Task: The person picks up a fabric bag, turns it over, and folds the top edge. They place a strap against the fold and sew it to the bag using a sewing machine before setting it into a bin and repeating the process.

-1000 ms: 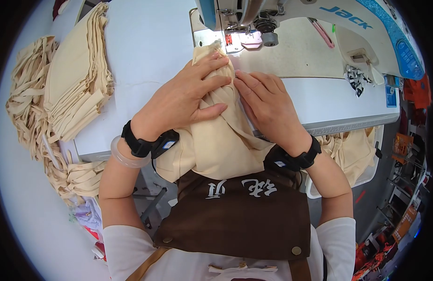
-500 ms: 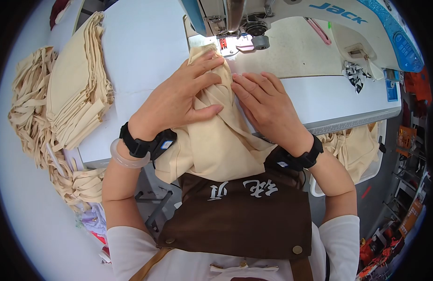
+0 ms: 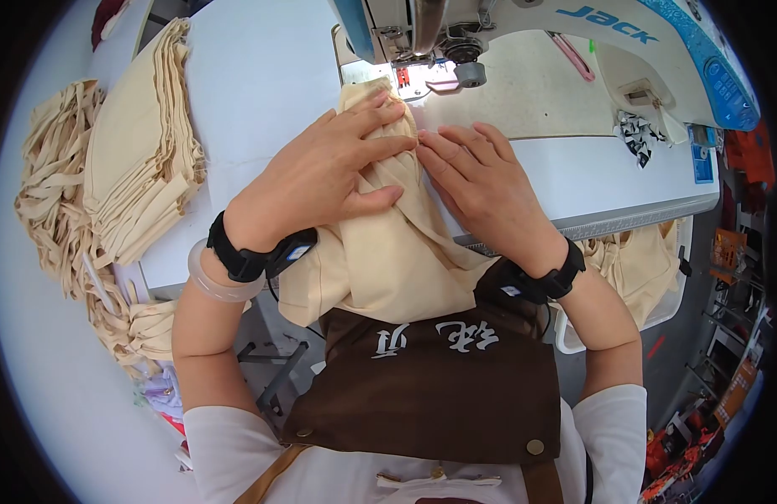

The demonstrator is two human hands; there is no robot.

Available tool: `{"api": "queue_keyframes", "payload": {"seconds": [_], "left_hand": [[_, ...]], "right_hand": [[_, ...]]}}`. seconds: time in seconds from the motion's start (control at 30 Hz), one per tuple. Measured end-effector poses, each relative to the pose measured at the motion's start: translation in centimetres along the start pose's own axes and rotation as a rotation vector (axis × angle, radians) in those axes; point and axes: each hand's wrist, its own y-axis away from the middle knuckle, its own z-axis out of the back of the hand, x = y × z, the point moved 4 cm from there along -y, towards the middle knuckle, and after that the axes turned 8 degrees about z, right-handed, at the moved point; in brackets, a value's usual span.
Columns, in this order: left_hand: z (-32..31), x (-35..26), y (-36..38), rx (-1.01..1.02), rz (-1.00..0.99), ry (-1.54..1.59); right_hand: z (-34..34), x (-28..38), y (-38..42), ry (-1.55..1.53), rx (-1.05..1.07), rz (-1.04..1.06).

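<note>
A cream fabric piece (image 3: 397, 260) runs from my lap up onto the sewing table, its far end just in front of the needle area of the sewing machine (image 3: 455, 50). My left hand (image 3: 329, 164) lies on top of this cloth with fingers spread, pressing it down. At the cloth's right edge, my right hand (image 3: 489, 181) rests with its fingers stretched out, the fingertips touching the edge. The lit presser foot (image 3: 405, 77) is just beyond the cloth's far end.
On the left lie a stack of cream fabric panels (image 3: 140, 143) and a heap of cream straps (image 3: 52, 185). A white bin (image 3: 666, 307) with more cream cloth stands below the table at right. Pink scissors or tweezers (image 3: 573, 55) and a patterned scrap (image 3: 640, 139) lie near the machine.
My left hand has shifted slightly, its index finger reaching further right across the cloth. My right hand has moved up a little. The cloth stays nearly in place.
</note>
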Motion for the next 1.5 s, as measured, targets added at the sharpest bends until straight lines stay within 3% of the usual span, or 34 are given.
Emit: {"api": "queue_keyframes", "payload": {"seconds": [0.67,1.5], "left_hand": [[-1.0,0.2,0.7,-0.116,-0.026,0.057],[-0.8,1.9,-0.1,-0.122,0.005,0.153]], "right_hand": [[-0.3,1.1,0.3,0.075,0.022,-0.020],[-0.6,0.5,-1.0,0.148,0.026,-0.043]]}}
